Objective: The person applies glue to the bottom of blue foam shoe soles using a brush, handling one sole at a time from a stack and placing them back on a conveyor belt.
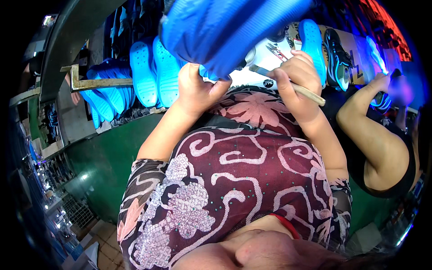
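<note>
My left hand [198,87] grips the lower edge of a blue ribbed fabric piece [225,31], which looks like a shoe upper and is partly blurred. Its thumb and fingers close around the edge, and the piece rises to the top of the view. In my right hand [299,81] is a brush [310,94] with a pale wooden handle, slanting across the palm. The brush's dark end points left, toward the blue fabric, with a visible space between them. Beyond the right hand, snips with red handles [278,53] lie on a white printed surface.
Light-blue holed shoe forms [144,74] stand at the left, with several more stacked beside a metal bracket [101,84]. Another light-blue form [310,42] and a black sneaker [337,60] are at the right. A co-worker's bent arm [378,130] is close on my right.
</note>
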A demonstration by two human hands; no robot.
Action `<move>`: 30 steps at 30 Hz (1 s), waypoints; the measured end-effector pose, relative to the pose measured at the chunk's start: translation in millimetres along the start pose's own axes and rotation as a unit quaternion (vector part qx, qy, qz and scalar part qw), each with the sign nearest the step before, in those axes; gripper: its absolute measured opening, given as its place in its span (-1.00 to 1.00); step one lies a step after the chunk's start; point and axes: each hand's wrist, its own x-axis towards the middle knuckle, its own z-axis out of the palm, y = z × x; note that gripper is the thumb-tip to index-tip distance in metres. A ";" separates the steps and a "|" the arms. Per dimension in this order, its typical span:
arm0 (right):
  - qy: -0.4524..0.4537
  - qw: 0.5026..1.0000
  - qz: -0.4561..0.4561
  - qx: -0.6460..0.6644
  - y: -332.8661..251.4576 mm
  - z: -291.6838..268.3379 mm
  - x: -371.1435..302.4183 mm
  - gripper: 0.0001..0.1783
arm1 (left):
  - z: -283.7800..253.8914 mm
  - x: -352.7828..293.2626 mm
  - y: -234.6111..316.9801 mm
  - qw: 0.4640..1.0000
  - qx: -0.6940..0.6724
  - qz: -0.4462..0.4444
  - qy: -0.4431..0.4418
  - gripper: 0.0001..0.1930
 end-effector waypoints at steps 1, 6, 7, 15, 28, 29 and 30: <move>0.010 1.000 0.014 0.009 0.7 -4.7 -2.0 -0.77 | -0.8 3.4 3.6 1.000 0.012 -0.022 0.002 -0.56; 0.084 0.990 0.110 0.031 6.9 -32.6 -16.5 -0.67 | -25.7 40.2 29.3 0.955 -0.167 -0.246 0.003 -0.62; 0.090 0.987 0.129 0.034 8.7 -38.2 -20.2 -0.66 | -33.2 57.0 48.9 0.918 -0.262 -0.298 0.016 -0.55; 0.159 0.960 0.228 0.043 14.1 -75.1 -52.6 -0.69 | -36.2 127.7 66.5 0.680 -0.504 -0.439 -0.302 -0.21; 0.226 0.911 0.342 0.032 -2.2 -74.0 -81.9 -0.69 | 189.5 426.4 139.8 0.581 -0.760 -0.267 -0.121 -0.67; 0.240 0.904 0.350 0.049 1.0 -71.3 -88.6 -0.69 | 178.9 396.2 154.5 0.627 -0.734 -0.229 -0.125 -0.59; 0.250 0.899 0.353 0.069 3.7 -69.6 -92.1 -0.69 | 165.5 366.9 164.5 0.673 -0.704 -0.188 -0.123 -0.51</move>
